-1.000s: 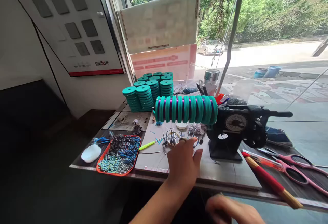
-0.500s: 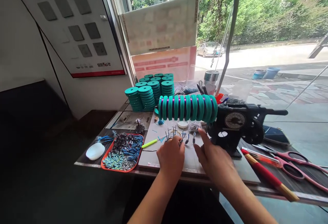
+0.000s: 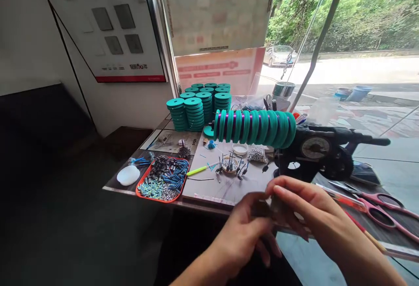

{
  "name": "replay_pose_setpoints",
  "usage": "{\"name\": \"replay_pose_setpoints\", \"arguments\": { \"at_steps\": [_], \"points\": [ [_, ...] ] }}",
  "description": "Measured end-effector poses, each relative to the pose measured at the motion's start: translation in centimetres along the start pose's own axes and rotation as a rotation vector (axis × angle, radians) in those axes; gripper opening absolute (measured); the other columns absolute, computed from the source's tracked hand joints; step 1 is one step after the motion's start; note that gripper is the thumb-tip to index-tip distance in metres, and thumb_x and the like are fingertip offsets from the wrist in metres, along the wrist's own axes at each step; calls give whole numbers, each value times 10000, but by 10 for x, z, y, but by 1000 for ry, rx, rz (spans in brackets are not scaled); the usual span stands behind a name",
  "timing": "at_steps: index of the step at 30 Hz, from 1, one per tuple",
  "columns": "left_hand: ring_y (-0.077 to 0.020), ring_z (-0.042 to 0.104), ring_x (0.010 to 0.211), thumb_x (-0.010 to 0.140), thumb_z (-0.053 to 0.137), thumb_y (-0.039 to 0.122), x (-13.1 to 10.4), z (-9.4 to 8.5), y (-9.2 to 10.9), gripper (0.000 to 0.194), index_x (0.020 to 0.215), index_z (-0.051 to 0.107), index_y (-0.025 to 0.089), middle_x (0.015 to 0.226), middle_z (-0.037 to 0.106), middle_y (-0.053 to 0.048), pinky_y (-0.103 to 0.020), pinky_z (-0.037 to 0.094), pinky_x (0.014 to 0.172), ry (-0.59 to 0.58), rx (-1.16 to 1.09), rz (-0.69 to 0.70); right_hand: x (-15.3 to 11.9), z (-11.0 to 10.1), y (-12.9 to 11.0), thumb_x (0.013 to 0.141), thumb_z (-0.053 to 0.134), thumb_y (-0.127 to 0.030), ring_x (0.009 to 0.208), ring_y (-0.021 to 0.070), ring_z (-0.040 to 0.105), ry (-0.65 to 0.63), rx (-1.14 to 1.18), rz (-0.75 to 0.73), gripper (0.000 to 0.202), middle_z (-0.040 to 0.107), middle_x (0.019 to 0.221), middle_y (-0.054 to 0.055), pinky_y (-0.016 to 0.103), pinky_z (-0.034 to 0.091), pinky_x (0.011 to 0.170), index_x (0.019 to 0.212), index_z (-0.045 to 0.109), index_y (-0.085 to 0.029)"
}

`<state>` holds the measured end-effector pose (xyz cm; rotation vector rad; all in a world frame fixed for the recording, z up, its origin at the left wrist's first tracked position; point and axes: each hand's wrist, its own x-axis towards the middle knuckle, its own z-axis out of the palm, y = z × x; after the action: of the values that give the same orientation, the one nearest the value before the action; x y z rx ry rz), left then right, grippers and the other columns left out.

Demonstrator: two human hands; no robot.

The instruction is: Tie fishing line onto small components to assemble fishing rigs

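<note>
My left hand [image 3: 240, 233] and my right hand [image 3: 310, 212] meet in front of the board's near edge, fingertips close together. The right thumb and forefinger are pinched; the left fingers curl inward and are partly blurred. What lies between them is hidden or too small to name. Beyond them on the light board [image 3: 209, 192] is a small round dish [image 3: 229, 165] of tiny silvery pieces, with thin dark-tipped pieces leaning on and around it. A single short dark piece with a thin stem [image 3: 266, 168] lies nearer the machine.
A winding machine [image 3: 314, 148] with a dial carries a row of green foam spools [image 3: 253, 127]. Stacked green spools [image 3: 194, 114] stand behind. An orange-rimmed tray [image 3: 163, 179] holds sorted small parts. Pink-handled scissors [image 3: 379, 212] lie at right, a yellow-green handled tool [image 3: 198, 171] at left.
Both hands have drawn back from the dish toward the near edge and come together. The thin dark-tipped pieces near the left hand now rest at the dish. The view has shifted.
</note>
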<state>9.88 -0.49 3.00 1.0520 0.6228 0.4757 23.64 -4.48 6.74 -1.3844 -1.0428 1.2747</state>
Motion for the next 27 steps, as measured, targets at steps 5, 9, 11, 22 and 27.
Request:
{"name": "replay_pose_setpoints", "arguments": {
  "at_steps": [5,9,11,22,27],
  "points": [
    [-85,535,403,588,775,459,-21,-12,-46,427,795,601,129,506,572,18,-179,425,423,-75,-327,-71,-2,1,-2,716,614,-576,335,41,249,-74,94,101,407,522,443,-41,220,100,407,815,568,-183],
    [-30,340,301,597,694,630,-38,-29,-60,514,658,577,134,397,496,41,-159,188,327,69,-230,-152,-3,6,6,697,620,-610,349,38,241,-13,43,84,469,526,463,-39,215,109,416,868,584,-175],
    [-30,308,322,635,617,685,-50,-37,-65,547,636,552,142,378,445,57,-169,153,353,178,-167,-180,-2,6,13,708,617,-615,368,46,274,39,12,45,467,527,485,-34,212,138,416,866,589,-176],
    [-129,459,597,747,657,262,-57,-32,-17,300,1043,667,216,755,546,-13,-243,367,593,404,487,320,-9,6,16,622,641,-684,341,84,314,18,-10,115,550,518,429,-10,217,177,370,911,626,-216],
    [-100,446,480,722,652,399,-17,-10,-5,264,827,675,158,671,548,-6,-232,358,478,93,268,160,-21,-1,7,576,679,-684,387,112,430,89,78,167,499,504,419,0,222,326,390,753,670,-217]
  ]
}}
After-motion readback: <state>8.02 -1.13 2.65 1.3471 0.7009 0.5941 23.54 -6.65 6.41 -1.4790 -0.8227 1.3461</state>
